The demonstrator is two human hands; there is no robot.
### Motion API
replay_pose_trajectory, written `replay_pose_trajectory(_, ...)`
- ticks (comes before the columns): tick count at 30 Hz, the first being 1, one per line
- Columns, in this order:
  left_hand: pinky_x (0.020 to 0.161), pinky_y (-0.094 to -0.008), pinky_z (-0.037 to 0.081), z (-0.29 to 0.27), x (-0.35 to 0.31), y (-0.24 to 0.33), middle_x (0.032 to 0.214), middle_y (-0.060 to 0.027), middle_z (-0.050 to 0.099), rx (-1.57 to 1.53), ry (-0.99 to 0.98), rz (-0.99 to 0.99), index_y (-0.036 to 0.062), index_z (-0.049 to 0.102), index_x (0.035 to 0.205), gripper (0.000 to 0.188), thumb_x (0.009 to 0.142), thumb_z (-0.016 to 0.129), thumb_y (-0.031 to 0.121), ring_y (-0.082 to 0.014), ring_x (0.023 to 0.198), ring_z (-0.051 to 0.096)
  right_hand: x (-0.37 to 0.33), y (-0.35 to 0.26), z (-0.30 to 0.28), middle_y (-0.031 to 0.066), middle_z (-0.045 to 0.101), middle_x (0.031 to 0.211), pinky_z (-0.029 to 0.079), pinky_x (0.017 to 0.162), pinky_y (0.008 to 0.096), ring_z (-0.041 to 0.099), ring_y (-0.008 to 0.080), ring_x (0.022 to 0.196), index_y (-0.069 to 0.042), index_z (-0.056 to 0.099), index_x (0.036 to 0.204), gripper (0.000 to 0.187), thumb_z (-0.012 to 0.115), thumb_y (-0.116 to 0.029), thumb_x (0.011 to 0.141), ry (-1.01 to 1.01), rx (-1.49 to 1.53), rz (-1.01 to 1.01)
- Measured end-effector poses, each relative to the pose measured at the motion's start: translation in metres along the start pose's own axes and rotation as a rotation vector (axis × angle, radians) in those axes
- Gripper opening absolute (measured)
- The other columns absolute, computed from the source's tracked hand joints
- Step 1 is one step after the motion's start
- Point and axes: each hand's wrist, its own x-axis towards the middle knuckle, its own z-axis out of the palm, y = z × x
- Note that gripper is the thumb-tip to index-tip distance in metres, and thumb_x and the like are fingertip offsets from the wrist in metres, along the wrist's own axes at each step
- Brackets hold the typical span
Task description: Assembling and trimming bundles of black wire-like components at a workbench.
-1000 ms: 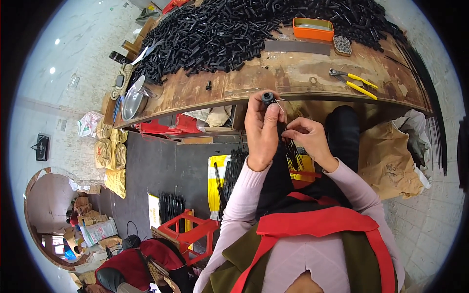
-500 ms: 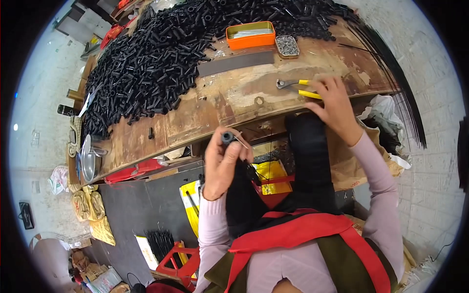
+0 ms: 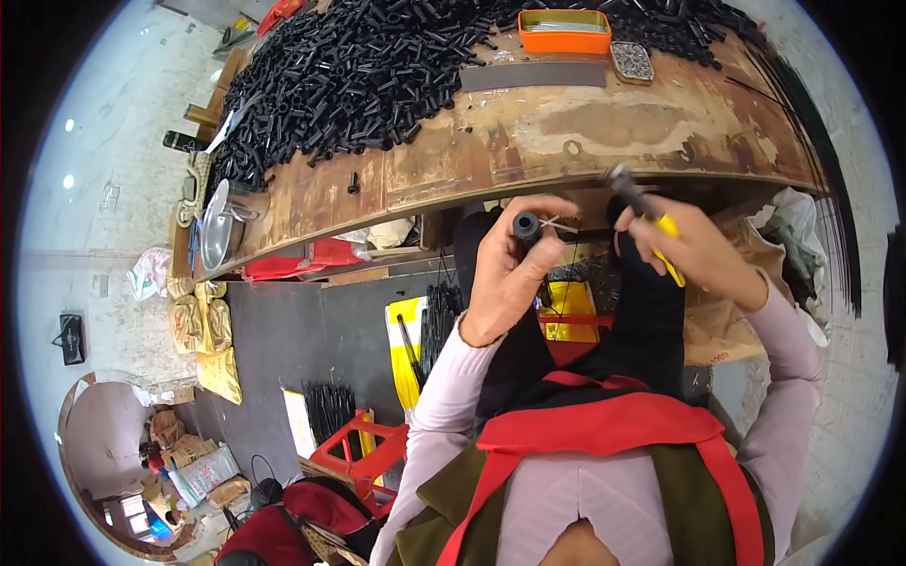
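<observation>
My left hand is closed around a short black tube, its round open end facing up. Beside that end, a thin metal pin sticks out between the fingers toward the right. To the right, my right hand grips a pair of end-cutting pliers with yellow handles. The metal jaws point up and left at the bench's front edge, slightly blurred. Both hands are in front of the wooden workbench, above my lap, with the pliers apart from the tube.
A large heap of black tubes covers the bench's far left. An orange tin of thin metal pins stands by a small dish of metal bits and a grey strip. Long black rods hang over the right end; a metal bowl sits left.
My right hand has picked the pliers up off the bench and brought them down toward my left hand. My left hand still holds the tube and pin. The whole view has shifted.
</observation>
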Motion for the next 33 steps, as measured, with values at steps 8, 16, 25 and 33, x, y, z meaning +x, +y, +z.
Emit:
replay_pose_trajectory(8,0.068,-0.0198,0.038,0.012,-0.033,0.023,0.102,-0.0006,0.058,0.047,-0.115,0.003,0.0008,0.054,0.131,0.039,0.098,0.058,0.023,-0.0047,0.081,0.046,-0.031,-0.006,0.055,0.0155,0.052,0.115,0.041,0.091,0.0406,0.051,0.0323,0.106,-0.008,0.049,0.139,0.065,0.064,0.003,0.076,0.545,-0.886,-0.693)
replay_pose_trajectory(16,0.087,-0.0249,0.045,0.010,-0.058,0.035,0.121,-0.0080,0.060,0.107,-0.153,0.046,-0.0008,0.054,0.131,0.038,0.097,0.058,0.017,-0.0106,0.100,0.056,-0.051,-0.007,0.060,0.0118,0.053,0.095,0.043,0.078,0.0390,0.053,0.0292,0.086,-0.009,0.052,0.135,0.061,0.068,-0.002,0.076,0.530,-0.968,-0.787)
replay_pose_trajectory(25,0.084,-0.0266,0.044,0.008,-0.073,0.039,0.109,-0.0061,0.063,0.252,-0.401,0.055,-0.0007,0.059,0.126,0.045,0.092,0.066,0.028,-0.0119,0.092,0.056,-0.092,-0.031,0.062,0.0110,0.060,0.079,0.049,0.061,0.0346,0.063,0.0237,0.066,-0.002,0.053,0.112,0.039,0.074,-0.015,0.082,-0.442,-0.026,0.117)
replay_pose_trajectory(33,0.088,-0.0256,0.044,0.003,-0.058,0.052,0.110,-0.0066,0.063,0.235,-0.326,-0.047,-0.0003,0.053,0.131,0.037,0.096,0.058,0.012,-0.0114,0.099,0.056,-0.084,-0.011,0.043,0.0131,0.059,0.080,0.051,0.061,0.0365,0.065,0.0318,0.070,-0.001,0.046,0.117,0.043,0.071,-0.009,0.083,0.104,-0.607,-0.650)
